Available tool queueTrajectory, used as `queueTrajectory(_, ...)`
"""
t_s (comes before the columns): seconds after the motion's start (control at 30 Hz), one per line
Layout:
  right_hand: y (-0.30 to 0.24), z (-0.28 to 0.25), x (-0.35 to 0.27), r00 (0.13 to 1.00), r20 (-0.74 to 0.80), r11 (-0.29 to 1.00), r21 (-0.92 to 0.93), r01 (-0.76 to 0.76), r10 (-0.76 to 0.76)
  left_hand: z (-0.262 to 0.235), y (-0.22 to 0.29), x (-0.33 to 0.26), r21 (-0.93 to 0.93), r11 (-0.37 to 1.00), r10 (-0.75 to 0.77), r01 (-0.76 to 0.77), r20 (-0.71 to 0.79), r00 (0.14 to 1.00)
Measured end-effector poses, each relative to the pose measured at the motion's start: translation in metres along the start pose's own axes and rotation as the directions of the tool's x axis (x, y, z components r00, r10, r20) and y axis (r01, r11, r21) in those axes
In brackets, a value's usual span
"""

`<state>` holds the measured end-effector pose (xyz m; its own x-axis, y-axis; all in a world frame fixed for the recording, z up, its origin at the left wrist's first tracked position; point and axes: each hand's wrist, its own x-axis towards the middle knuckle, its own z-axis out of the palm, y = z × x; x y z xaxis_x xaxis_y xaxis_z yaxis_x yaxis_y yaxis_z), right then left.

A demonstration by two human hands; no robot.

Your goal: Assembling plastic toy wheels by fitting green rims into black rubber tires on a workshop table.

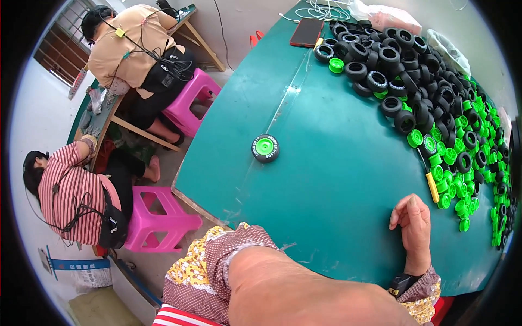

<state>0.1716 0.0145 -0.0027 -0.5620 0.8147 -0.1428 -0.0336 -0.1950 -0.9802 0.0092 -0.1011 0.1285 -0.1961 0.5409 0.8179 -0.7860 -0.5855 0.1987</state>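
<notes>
My right hand (413, 231) rests on the green table (326, 179) near its front right, fingers curled in with nothing in them. My left forearm (304, 296) crosses the bottom of the view in a rolled-up floral sleeve; its hand is hidden. One assembled wheel (265, 148), a black tyre on a green hub, lies alone mid-table, well left of my right hand. Along the right side spreads a pile of black tyres (402, 60) and, closest to my right hand, green hubs (462, 163). A yellow-handled tool (432, 187) lies at the pile's edge.
A dark phone (307, 32), white cables (323, 11) and plastic bags (386, 16) lie at the table's far end. To the left, two other people (136, 49) (70, 195) sit at another bench beside pink stools (157, 220).
</notes>
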Motion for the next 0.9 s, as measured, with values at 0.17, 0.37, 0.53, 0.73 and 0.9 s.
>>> queueTrajectory(0.17, -0.002, 0.001, 0.004, 0.999, 0.004, 0.999, -0.014, 0.042, -0.042, 0.005, -0.002, -0.003, 0.002, 0.999, 0.034, -0.034, -0.039, 0.999)
queueTrajectory(0.37, 0.001, 0.003, 0.005, 0.999, 0.024, 0.999, -0.01, 0.043, -0.043, 0.006, 0.004, 0.001, 0.024, 0.998, 0.066, -0.066, -0.001, 0.998)
queueTrajectory(0.53, 0.003, -0.002, 0.0, 1.0, 0.009, 1.0, 0.005, 0.029, -0.029, 0.013, 0.017, 0.013, 0.025, 0.999, 0.042, -0.042, 0.019, 0.999)
queueTrajectory(0.73, 0.0, -0.002, 0.001, 1.0, 0.018, 1.0, 0.006, 0.024, -0.025, 0.025, 0.019, 0.016, 0.063, 0.993, 0.104, -0.104, -0.009, 0.994)
queueTrajectory(0.9, -0.001, -0.003, 0.0, 1.0, 0.026, 1.0, 0.022, -0.012, 0.011, 0.027, 0.026, 0.007, 0.166, 0.969, 0.174, -0.182, 0.059, 0.983)
